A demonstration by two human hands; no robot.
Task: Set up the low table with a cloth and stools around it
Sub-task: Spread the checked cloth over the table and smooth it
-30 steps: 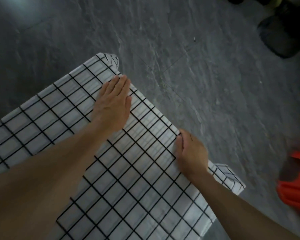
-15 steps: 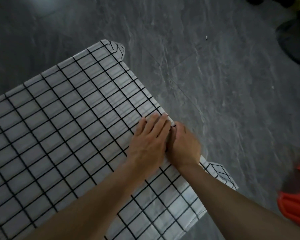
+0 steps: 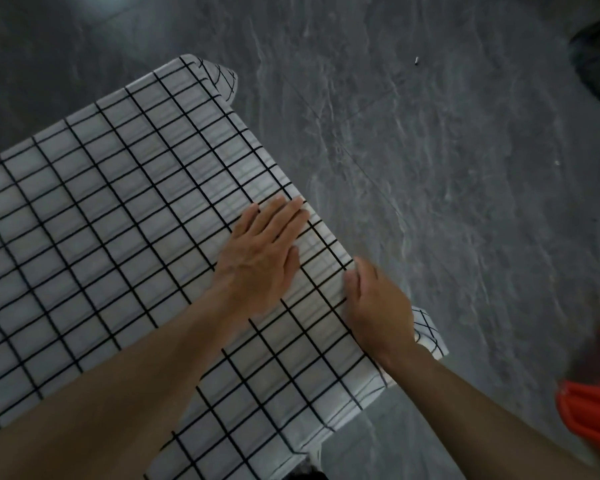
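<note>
A white cloth [image 3: 111,237] with a black grid pattern lies spread over the low table, covering its whole visible top. It fills the left and centre of the view, and its right edge hangs over the table's side. Two corners of the cloth droop past the table: one at the far end, one at the near right.

The left hand [image 3: 262,259] rests flat on the cloth close to the right edge, palm down, fingers straight and held together, pressing the fabric against the tabletop. It grasps nothing.

The right hand [image 3: 378,306] sits at the right edge of the table, nearer than the left hand and just beside it, not touching it. Its fingers curl over the edge onto the overhanging cloth; the fingertips are out of sight below the rim, so a firm grasp cannot be confirmed.

The floor [image 3: 447,185] is dark grey stone with pale veining. An orange object [image 3: 593,403] lies on it at the near right, partly cut off and blurred. A small pale speck [image 3: 416,60] lies on the floor at the far right.
</note>
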